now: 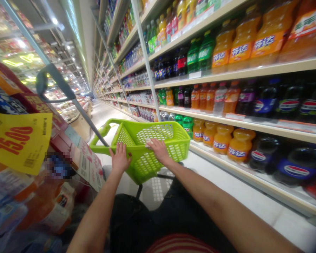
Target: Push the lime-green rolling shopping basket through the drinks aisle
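A lime-green wheeled shopping basket [144,165] with perforated sides stands on the floor before my knees. Its inside shows no goods. My left hand [120,157] lies over the near rim at the left, close to the basket's handle end, with the fingers stretched out. Farther right along the same rim is my right hand [159,150], its fingers bent over the edge. A small whitish thing [149,141] shows at the right fingertips, too blurred to name. The grey pull handle [55,84] rises from the basket's left end and leans up to the left.
Shelves [252,73] of soft drinks line the right side, with orange soda bottles [237,144] and dark cola bottles [296,167] low down. At the left stand stacked packs beneath a yellow price sign [19,142]. A pale aisle floor [104,109] runs ahead between them.
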Tool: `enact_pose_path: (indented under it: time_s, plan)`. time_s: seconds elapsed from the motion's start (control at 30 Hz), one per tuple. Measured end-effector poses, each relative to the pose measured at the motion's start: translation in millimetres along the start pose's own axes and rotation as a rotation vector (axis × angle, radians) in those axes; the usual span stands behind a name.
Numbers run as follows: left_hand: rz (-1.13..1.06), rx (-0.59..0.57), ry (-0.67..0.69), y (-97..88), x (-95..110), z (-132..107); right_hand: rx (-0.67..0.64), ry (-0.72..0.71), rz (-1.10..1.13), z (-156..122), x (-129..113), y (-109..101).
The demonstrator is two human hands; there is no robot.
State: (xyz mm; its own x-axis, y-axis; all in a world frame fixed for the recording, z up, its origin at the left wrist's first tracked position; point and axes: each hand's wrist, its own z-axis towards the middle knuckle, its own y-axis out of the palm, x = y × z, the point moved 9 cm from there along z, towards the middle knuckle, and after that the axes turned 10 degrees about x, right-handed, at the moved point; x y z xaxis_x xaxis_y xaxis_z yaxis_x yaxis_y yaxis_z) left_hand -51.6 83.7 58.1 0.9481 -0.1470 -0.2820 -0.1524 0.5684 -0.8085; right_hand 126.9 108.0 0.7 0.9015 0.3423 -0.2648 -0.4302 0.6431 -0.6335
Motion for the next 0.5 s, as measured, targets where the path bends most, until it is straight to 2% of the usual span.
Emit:
enact_pose_path:
  time_s: [0.07, 0.13, 0.3, 0.37, 0.43, 0.5]
  plan:
    - [0.013, 0.007, -0.019, 0.8, -0.9, 0.2, 0.044, 0.034, -0.013, -7.8, 19.9, -6.7]
    - [0.027, 0.015, -0.043, 1.5, -1.2, 0.6, 0.069, 0.026, -0.003, -12.6, 22.2, -8.6]
    - [0.053, 0.014, -0.051, 3.0, 0.4, 0.2, 0.064, -0.104, 0.080, -13.1, -15.7, 0.7]
    - [0.063, 0.015, -0.041, 2.4, 0.1, -0.3, 0.047, -0.133, 0.078, -15.0, -17.2, 1.6]
    - [0.068, 0.015, -0.036, 1.8, -0.5, -0.7, 0.030, -0.135, 0.050, -19.9, -2.3, -2.2]
    - [0.067, 0.015, -0.039, 1.6, -0.6, -0.8, 0.024, -0.103, 0.012, -26.5, 25.4, -10.5]
